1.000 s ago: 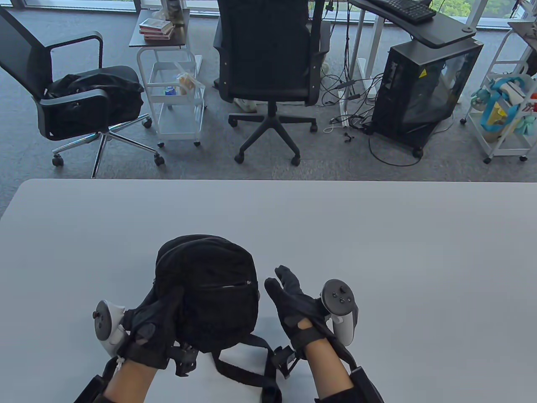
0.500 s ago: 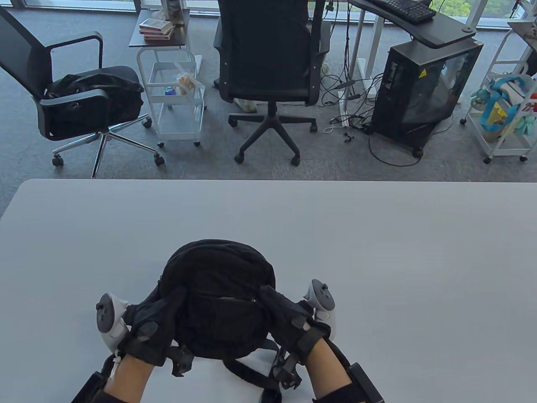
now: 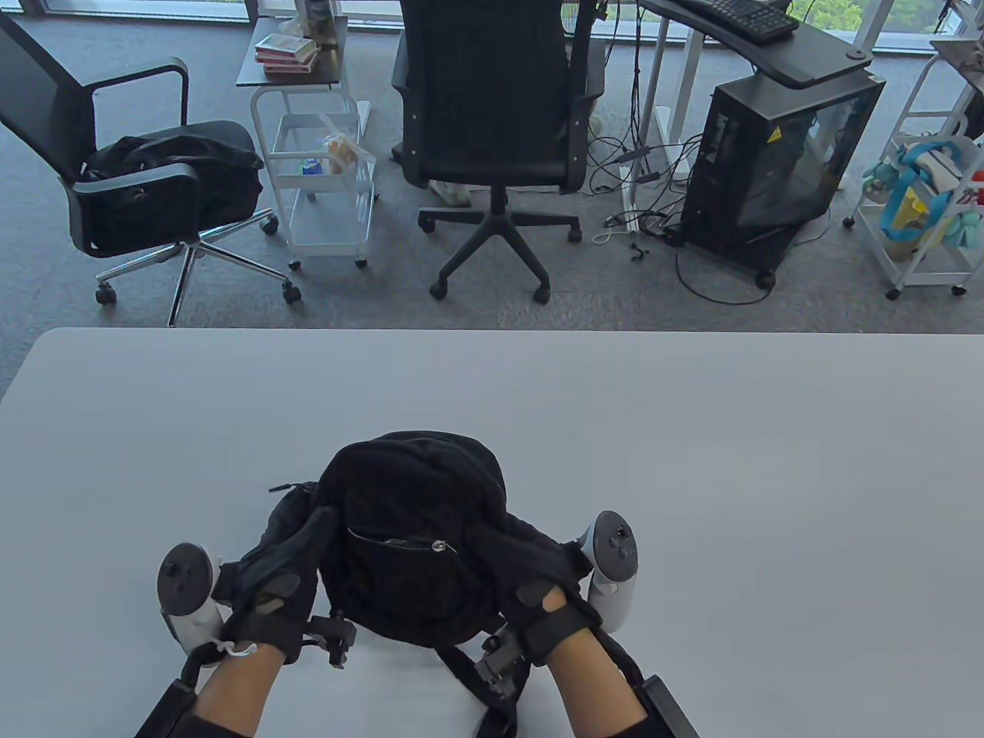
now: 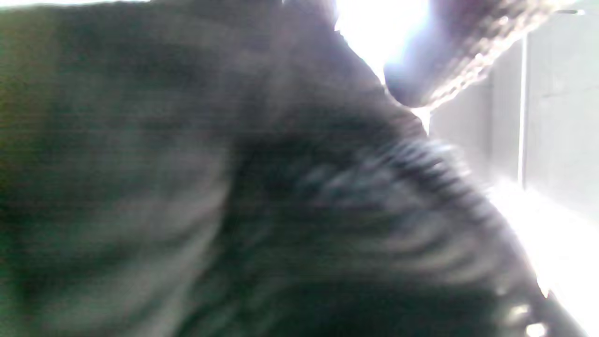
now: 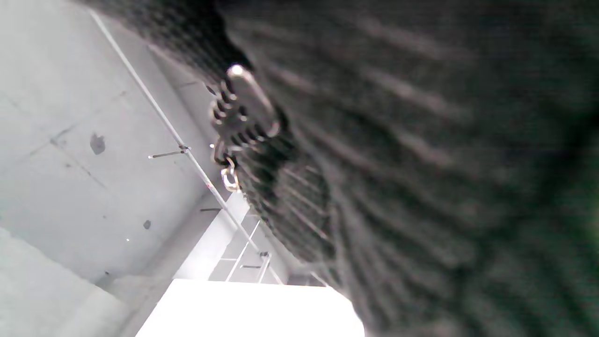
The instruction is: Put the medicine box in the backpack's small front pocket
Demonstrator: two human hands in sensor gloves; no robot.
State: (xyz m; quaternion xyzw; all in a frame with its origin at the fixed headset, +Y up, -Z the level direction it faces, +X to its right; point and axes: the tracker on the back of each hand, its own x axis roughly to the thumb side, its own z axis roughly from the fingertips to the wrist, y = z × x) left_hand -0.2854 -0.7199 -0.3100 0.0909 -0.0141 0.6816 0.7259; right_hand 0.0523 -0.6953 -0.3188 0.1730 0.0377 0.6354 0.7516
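Observation:
A small black backpack [image 3: 411,530] stands near the table's front edge, its front pocket facing me with the zipper [image 3: 400,543] shut across it. My left hand [image 3: 280,573] holds the backpack's left side. My right hand [image 3: 530,569] holds its right side. Both wrist views are filled with blurred black fabric [image 4: 281,210]; a metal zipper pull [image 5: 243,112] shows in the right wrist view. No medicine box is in view.
The backpack's straps [image 3: 477,692] trail off the table's front edge between my forearms. The grey table [image 3: 692,461] stretches far and right. Office chairs, carts and a computer stand on the floor beyond it.
My right hand came in from open beside the backpack and took hold of its right side. Both hands shifted the bag slightly right and turned its front pocket toward me.

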